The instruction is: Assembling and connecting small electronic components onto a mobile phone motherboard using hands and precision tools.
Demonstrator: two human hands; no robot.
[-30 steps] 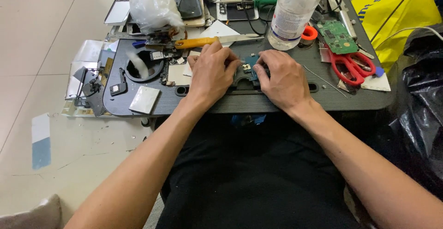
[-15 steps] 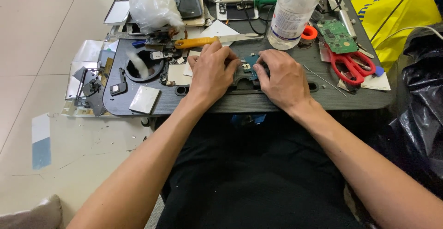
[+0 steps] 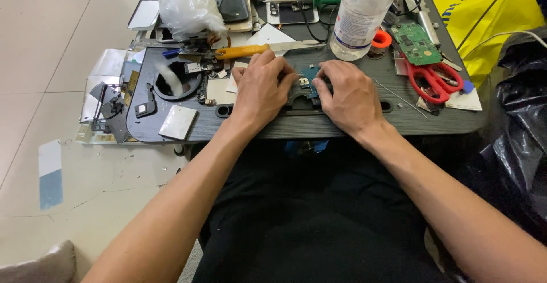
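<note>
A small blue circuit board (image 3: 308, 80) lies on a dark grey lap table (image 3: 399, 124), mostly covered by my fingers. My left hand (image 3: 263, 89) presses on its left side with curled fingers. My right hand (image 3: 348, 96) grips its right side, fingertips on the board's edge. A dark part sits under the board, largely hidden by both hands.
A yellow-handled tool (image 3: 256, 49) lies just beyond my left hand. A clear plastic bottle (image 3: 360, 15) stands behind the board. Red scissors (image 3: 430, 80) and a green circuit board (image 3: 417, 43) lie at the right. Phone parts, a plastic bag (image 3: 185, 3) and metal plates crowd the left and back.
</note>
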